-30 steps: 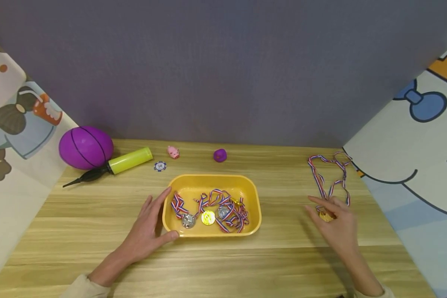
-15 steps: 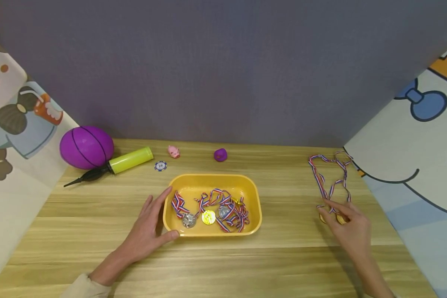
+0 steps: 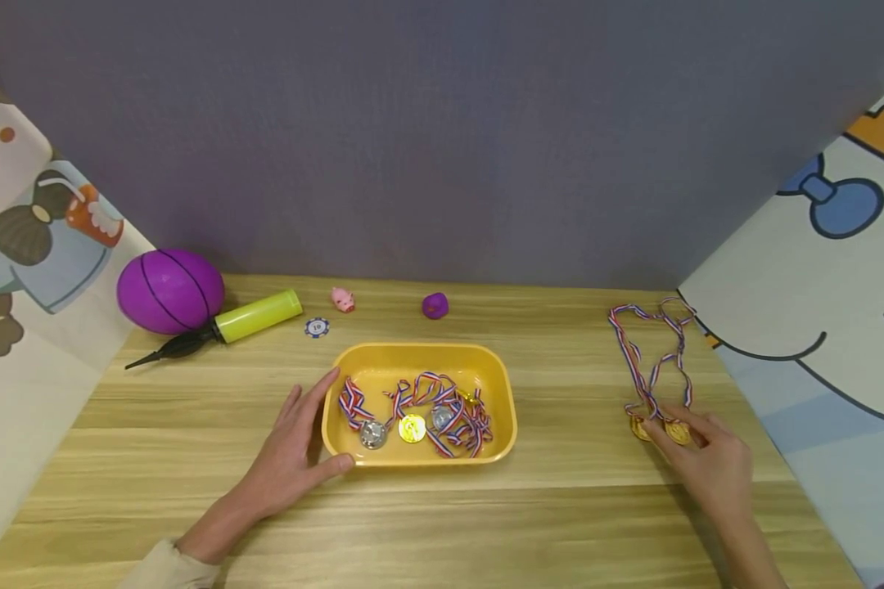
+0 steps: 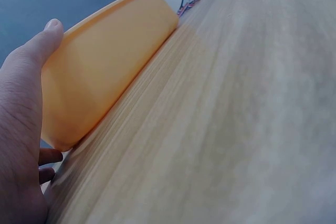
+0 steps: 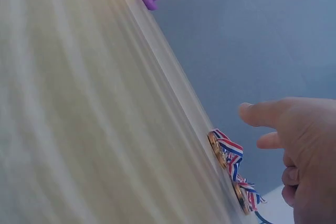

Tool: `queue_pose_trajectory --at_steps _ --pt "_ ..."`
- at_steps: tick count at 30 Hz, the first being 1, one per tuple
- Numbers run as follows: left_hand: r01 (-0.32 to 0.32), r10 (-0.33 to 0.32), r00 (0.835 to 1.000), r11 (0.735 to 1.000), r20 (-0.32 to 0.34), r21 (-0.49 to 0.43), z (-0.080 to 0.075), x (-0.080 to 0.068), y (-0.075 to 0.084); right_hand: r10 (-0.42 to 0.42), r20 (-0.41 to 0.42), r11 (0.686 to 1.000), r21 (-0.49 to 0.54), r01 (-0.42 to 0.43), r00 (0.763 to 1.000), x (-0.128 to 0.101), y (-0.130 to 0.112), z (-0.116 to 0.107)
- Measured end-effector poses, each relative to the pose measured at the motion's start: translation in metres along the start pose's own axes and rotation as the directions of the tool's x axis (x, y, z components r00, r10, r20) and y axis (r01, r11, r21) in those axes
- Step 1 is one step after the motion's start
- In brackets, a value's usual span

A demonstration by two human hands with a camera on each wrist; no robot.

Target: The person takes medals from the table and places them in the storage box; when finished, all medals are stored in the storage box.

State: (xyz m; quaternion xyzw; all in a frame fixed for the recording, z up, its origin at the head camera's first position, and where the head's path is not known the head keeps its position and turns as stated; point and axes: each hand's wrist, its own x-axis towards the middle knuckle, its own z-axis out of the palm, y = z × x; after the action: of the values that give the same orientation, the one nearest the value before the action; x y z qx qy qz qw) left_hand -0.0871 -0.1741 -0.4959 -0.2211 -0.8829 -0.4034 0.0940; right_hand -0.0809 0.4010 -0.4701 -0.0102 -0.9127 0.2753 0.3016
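Wood-grain tabletop (image 3: pixel 442 528), yellow tray (image 3: pixel 421 360) central, ball (image 3: pixel 169 292), pump (image 3: pixel 259 316) and chip (image 3: pixel 317 328) at ten o'clock, pink pig (image 3: pixel 343 300) at eleven, purple toy (image 3: pixel 435 307) at twelve, gold medals (image 3: pixel 678 433) at three

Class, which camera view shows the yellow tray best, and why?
The head view: the yellow tray appears nearly whole, with medals inside. The left wrist view shows its outer side, the left hand against it; the right wrist view, only a piece at the top edge.

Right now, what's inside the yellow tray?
Striped ribbons, a silver medal, a gold medal, a partly covered silver one and a gold piece. Whatever lies under the tangled ribbons is hidden.
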Motion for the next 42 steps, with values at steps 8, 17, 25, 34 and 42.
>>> queue_pose_trajectory --at_steps 8,17,25,34,42 --pt "0.007 -0.007 1.0 1.0 0.005 -0.002 -0.001 0.001 0.001 0.083 0.086 0.994 -0.074 -0.076 0.993 -0.003 0.005 -0.004" --pt "0.002 -0.002 1.0 1.0 0.007 -0.003 0.0 0.002 0.001 0.031 0.166 0.994 -0.109 -0.013 0.986 -0.008 0.011 0.005" --pt "0.007 -0.007 1.0 1.0 0.004 0.004 -0.001 0.001 0.004 -0.045 0.155 0.998 -0.046 0.052 0.987 -0.014 0.003 0.013" --pt "-0.005 0.005 1.0 1.0 -0.007 0.015 -0.001 0.001 0.004 -0.096 0.196 0.993 -0.043 0.106 0.976 -0.02 -0.01 0.019" --pt "0.016 -0.016 1.0 1.0 0.006 0.001 -0.001 0.0 0.003 -0.057 0.152 0.997 -0.038 0.063 0.987 -0.021 -0.008 0.017"
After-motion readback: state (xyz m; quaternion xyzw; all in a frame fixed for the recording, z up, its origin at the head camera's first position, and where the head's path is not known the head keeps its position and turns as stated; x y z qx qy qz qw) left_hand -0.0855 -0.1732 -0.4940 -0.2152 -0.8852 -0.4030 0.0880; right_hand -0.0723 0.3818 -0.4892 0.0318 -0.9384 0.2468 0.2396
